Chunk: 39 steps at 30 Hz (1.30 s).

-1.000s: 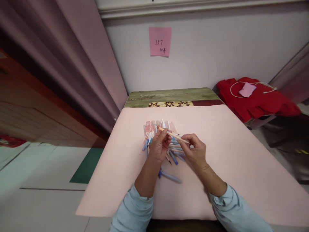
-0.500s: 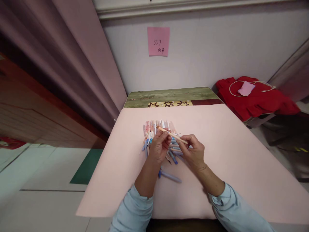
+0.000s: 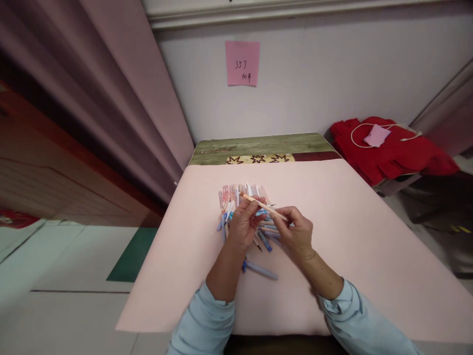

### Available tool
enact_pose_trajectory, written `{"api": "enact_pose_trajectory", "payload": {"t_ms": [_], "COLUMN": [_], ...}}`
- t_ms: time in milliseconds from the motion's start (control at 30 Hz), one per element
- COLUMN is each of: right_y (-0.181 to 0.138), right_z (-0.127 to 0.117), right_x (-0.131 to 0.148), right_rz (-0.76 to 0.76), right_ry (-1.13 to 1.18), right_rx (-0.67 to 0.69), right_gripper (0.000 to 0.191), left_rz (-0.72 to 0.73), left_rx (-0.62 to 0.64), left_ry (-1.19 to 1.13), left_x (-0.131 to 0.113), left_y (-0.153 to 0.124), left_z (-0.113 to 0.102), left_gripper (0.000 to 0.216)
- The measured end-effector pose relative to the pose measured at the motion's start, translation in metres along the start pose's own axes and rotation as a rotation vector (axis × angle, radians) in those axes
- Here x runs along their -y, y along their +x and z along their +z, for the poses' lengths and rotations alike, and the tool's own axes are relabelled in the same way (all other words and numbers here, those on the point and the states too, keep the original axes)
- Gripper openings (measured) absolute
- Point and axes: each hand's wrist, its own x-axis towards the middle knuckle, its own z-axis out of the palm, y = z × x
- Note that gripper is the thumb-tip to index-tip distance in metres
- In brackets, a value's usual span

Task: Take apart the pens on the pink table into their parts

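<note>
Between my two hands a slim, pale orange pen (image 3: pixel 266 207) is held slantwise, its darker orange end up and to the left. The thumb and fingers of my left hand (image 3: pixel 246 222) pinch it near that end. My right hand (image 3: pixel 296 229) closes on its lower right end, with the tip partly covered by the fingers. Under and behind the hands lies a heap of pens (image 3: pixel 265 240) in blue, white and pink, partly hidden. Nearer to me, a single blue-grey pen (image 3: pixel 261 270) lies apart from the heap.
Pink paper (image 3: pixel 354 246) covers most of the table, whose green wood-patterned top (image 3: pixel 258 144) shows at the back. Behind stands a pale wall with a pink note (image 3: pixel 243 63). On the right, red cloth (image 3: pixel 391 153) bears a white cable. A curtain (image 3: pixel 148 98) hangs on the left.
Almost nothing differs. Both hands keep hold of the pale orange pen in nearly the same place, with only slight finger movement.
</note>
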Motion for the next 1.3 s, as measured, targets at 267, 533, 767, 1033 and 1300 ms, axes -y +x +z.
{"api": "enact_pose_trajectory", "payload": {"t_ms": [267,533,767,1033,1300], "right_y": [0.0,0.0,0.0,-0.001,0.0], "right_z": [-0.003,-0.003,0.001,-0.001,-0.003], "right_x": [-0.002,-0.007,-0.001,-0.003,-0.002], "right_rz": [0.045,0.113,0.134,0.159,0.123], "right_ry": [-0.021,-0.024,0.02,0.004,0.009], "right_rx": [0.07,0.133,0.188,0.169,0.201], "right_gripper": [0.024,0.032,0.031,0.02,0.026], "left_rz": [0.006,0.012,0.072,0.088,0.139], "left_rx": [0.037,0.021,-0.048,-0.07,-0.083], "left_ry": [-0.056,-0.057,-0.068,0.002,0.081], "left_x": [-0.001,-0.001,-0.004,-0.001,0.001], "left_y": [-0.002,-0.002,0.002,0.004,0.004], "left_z": [0.005,0.007,0.003,-0.002,-0.001], "left_gripper": [0.024,0.021,0.019,0.024,0.029]}}
